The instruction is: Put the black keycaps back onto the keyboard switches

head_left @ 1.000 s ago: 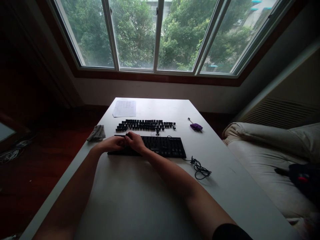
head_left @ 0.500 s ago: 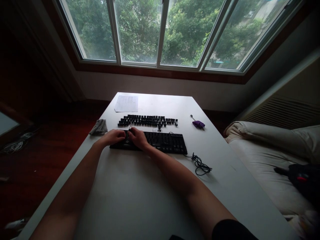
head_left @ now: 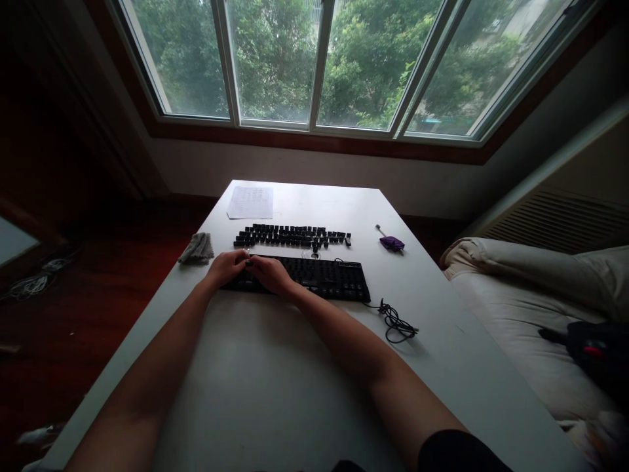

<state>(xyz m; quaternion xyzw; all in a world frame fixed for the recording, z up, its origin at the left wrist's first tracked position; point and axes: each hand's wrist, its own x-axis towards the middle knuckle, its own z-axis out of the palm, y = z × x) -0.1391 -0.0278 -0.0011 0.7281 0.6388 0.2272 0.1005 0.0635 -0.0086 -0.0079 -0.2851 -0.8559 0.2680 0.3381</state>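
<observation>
Both hands (head_left: 250, 270) rest on the keyboard's (head_left: 319, 278) left end.

Vs 0.5 s ago: L hand (head_left: 227, 267) & R hand (head_left: 271, 273) have closed the gap btwn them; fingertips now meet over keyboard (head_left: 324, 278) left end, by its far edge.

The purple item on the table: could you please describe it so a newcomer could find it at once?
Start at the white table below the window. Beyond the right end of the black keyboard lies the purple item, alone. It is the only coloured thing there, with a thin stem.
</observation>
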